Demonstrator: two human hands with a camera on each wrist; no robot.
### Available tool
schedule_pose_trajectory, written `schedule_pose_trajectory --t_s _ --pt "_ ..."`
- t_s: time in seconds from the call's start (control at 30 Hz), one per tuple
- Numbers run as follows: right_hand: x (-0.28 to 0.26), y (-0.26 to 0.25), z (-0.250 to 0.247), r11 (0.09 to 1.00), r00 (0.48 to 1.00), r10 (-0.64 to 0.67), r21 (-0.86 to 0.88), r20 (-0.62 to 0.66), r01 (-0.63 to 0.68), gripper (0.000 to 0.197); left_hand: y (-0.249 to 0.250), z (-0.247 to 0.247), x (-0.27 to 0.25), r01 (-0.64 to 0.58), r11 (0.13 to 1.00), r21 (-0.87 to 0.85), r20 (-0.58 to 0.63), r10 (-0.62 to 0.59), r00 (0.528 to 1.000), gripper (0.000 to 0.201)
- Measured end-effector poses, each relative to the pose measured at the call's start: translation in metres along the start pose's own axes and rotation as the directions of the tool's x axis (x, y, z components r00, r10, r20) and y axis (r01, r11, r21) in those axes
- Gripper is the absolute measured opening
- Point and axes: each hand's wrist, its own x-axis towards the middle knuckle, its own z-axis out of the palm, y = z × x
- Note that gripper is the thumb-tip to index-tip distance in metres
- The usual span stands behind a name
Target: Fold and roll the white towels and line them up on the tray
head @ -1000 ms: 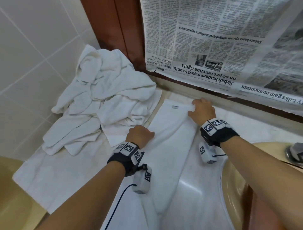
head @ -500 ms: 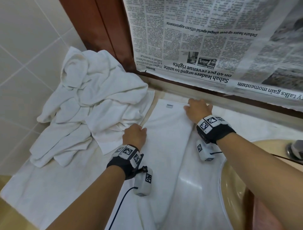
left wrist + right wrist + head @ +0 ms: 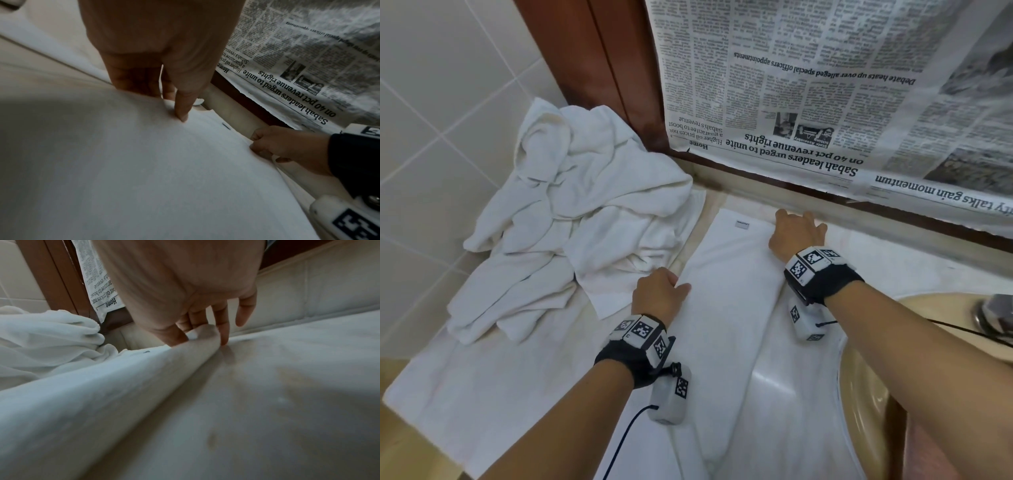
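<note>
A folded white towel (image 3: 726, 308) lies lengthwise on the counter, its small label (image 3: 742, 224) at the far end. My left hand (image 3: 669, 287) grips the towel's left edge about halfway along. In the left wrist view its thumb (image 3: 182, 112) presses on top, with the other fingers curled at the edge. My right hand (image 3: 792, 224) pinches the far right corner. The right wrist view shows that hand (image 3: 202, 337) with the folded edge of the towel (image 3: 123, 382) between thumb and fingers. No tray is in view.
A heap of crumpled white towels (image 3: 571, 222) lies to the left on a flat spread towel (image 3: 482, 394). A newspaper (image 3: 825, 85) hangs on the wall behind. A beige sink basin (image 3: 876, 404) and tap (image 3: 993, 315) sit at the right.
Both hands keep their hold on the folded towel and have barely moved. The head view has shifted a little.
</note>
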Motion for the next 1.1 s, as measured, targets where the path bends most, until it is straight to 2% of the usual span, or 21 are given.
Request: schedule_pose_trajectory --t_s 0.1,0.17,0.2,0.27,0.33,0.4,0.6,0.73,0.87,0.97,1.1 --pt "-0.006 0.001 -0.003 0.998 0.998 0.059 -0.031 0.019 -0.059 0.042 -0.008 -0.001 -0.006 0.007 1.0 -0.021 0.018 -0.007 1.0 0.02" --pt "-0.015 -0.007 -0.006 0.996 0.998 0.046 -0.078 -0.04 -0.049 0.047 -0.01 -0.001 -0.008 0.003 1.0 -0.02 0.023 -0.003 1.0 0.021" --pt "-0.021 -0.012 -0.006 0.995 0.997 -0.01 -0.095 -0.078 0.002 0.049 -0.01 -0.001 -0.009 0.001 1.0 -0.022 0.022 -0.001 1.0 0.022" --pt "-0.035 -0.024 0.002 0.976 0.976 -0.204 -0.093 -0.08 0.197 0.05 -0.01 0.0 -0.01 -0.002 1.0 -0.024 0.021 0.003 1.0 0.022" --pt "-0.05 -0.033 0.018 0.918 0.919 -0.394 -0.041 0.032 0.395 0.057 -0.01 0.0 -0.011 -0.006 0.999 -0.033 0.02 0.006 1.0 0.023" --pt "-0.058 -0.036 0.034 0.884 0.876 -0.455 -0.041 0.16 0.466 0.069 -0.011 -0.001 -0.011 -0.006 0.999 -0.044 0.016 0.006 1.0 0.023" --pt "-0.05 -0.029 0.044 0.886 0.877 -0.406 -0.124 0.258 0.447 0.074 -0.011 -0.001 -0.014 -0.021 0.998 -0.059 0.023 0.023 0.999 0.022" --pt "-0.048 -0.027 0.048 0.887 0.882 -0.384 -0.155 0.274 0.434 0.073 -0.017 -0.005 -0.033 -0.071 0.997 0.019 0.073 0.07 0.995 0.021" --pt "-0.046 -0.017 0.046 0.898 0.885 -0.37 -0.137 0.284 0.419 0.074 -0.037 -0.005 -0.064 -0.054 0.996 0.066 0.117 0.046 0.992 0.034" --pt "-0.053 -0.015 0.039 0.92 0.907 -0.311 -0.15 0.283 0.363 0.073 -0.055 0.001 -0.083 -0.013 1.0 0.014 0.177 0.01 0.984 0.034" --pt "-0.098 -0.021 0.04 0.97 0.957 -0.208 -0.082 0.203 0.228 0.077 -0.066 0.005 -0.09 -0.089 0.996 0.011 0.25 0.084 0.965 0.036"
